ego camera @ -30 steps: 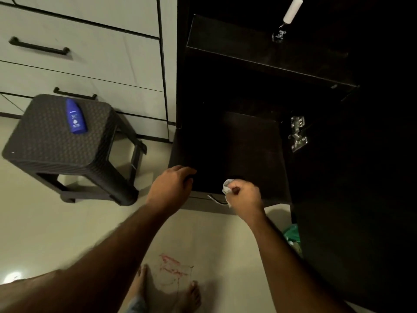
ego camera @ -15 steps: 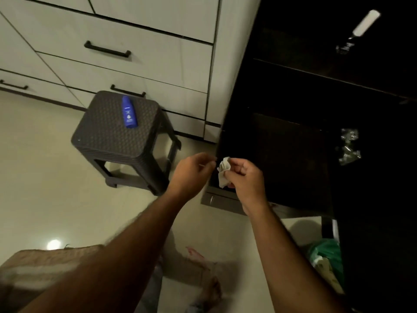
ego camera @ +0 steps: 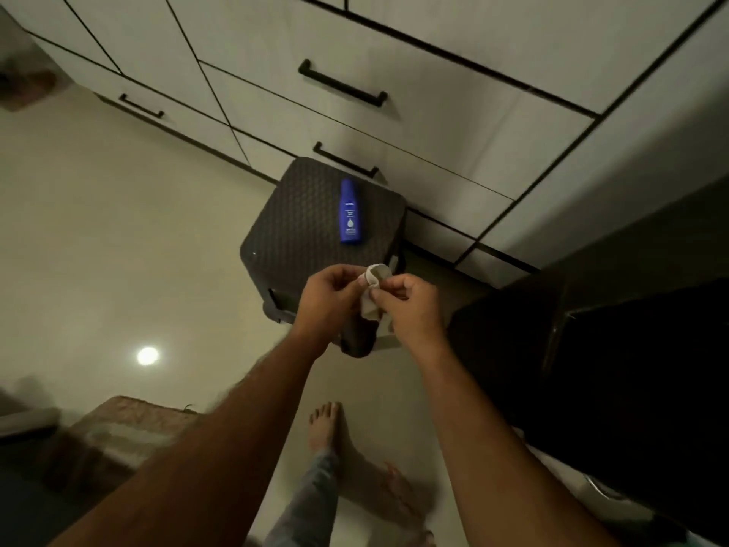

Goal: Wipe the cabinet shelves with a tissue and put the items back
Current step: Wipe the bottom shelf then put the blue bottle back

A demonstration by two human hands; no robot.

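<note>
Both hands were up in front of the stool, pinching the same crumpled tissue [ego camera: 372,288] between them: left hand [ego camera: 331,300] had its fingertips clamped on the top edge, right hand [ego camera: 410,305] curled round the other side. The blue lotion bottle [ego camera: 349,212] lay flat on the dark woven stool [ego camera: 292,234], just below the white drawers [ego camera: 394,124]. The dark cabinet [ego camera: 591,349] sat off right, too dim to see inside.
</note>
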